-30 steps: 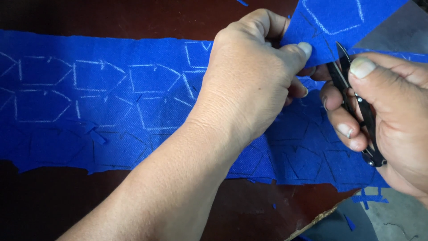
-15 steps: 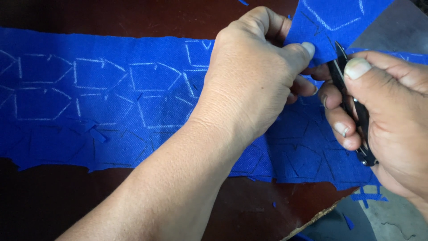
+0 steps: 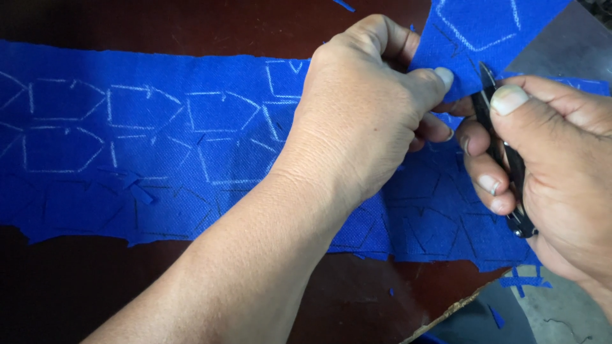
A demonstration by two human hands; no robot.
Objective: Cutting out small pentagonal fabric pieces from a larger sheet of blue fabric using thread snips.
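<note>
A long strip of blue fabric (image 3: 159, 146) marked with white chalk pentagon outlines lies across a dark brown table (image 3: 95, 293). My left hand (image 3: 370, 114) pinches a raised flap of the fabric (image 3: 484, 32) near the top right, thumb and fingers closed on its edge. My right hand (image 3: 554, 172) grips small black thread snips (image 3: 503, 153), their tips pointing up at the fabric edge just beside my left thumb. The blades' state is hard to tell.
The table's chipped edge (image 3: 459, 306) runs diagonally at the lower right, with grey floor (image 3: 561, 312) beyond it. Small blue fabric scraps (image 3: 526, 280) lie near that edge and one (image 3: 344, 5) at the top.
Both hands have shifted slightly. The snips' tips have edged closer to the fabric flap held by my left hand.
</note>
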